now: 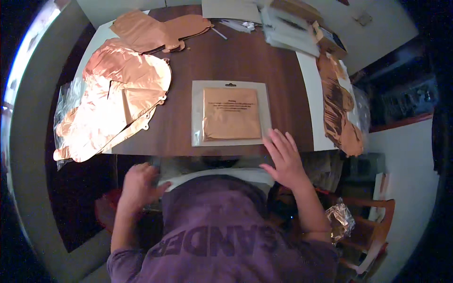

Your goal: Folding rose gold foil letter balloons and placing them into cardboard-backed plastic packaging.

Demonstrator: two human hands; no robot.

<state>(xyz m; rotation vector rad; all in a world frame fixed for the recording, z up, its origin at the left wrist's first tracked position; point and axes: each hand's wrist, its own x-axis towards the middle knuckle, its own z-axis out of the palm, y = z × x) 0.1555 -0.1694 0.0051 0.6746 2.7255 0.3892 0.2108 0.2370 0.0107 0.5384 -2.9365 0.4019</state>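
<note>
A flat package (231, 115) lies on the dark brown tabletop in front of me, close to its near edge. It has a pale backing with a hang slot at the top, and a folded copper-coloured sheet with dark print shows in it. My right hand (285, 162) is at the package's lower right corner, fingers stretched and spread, holding nothing; whether the fingertips touch it is hard to tell. My left hand (140, 184) is off the near table edge, to the left of my lap. Its thumb sticks out, while the fingers are blurred by motion.
Large flat copper foil balloons (130, 89) cover the table's left side, with more foil pieces (155, 30) behind. Brown foil shapes (337, 104) hang over the right edge. Clear plastic packs (290, 33) and a small box (329, 40) stand at the back right. A wooden chair (377, 226) is at right.
</note>
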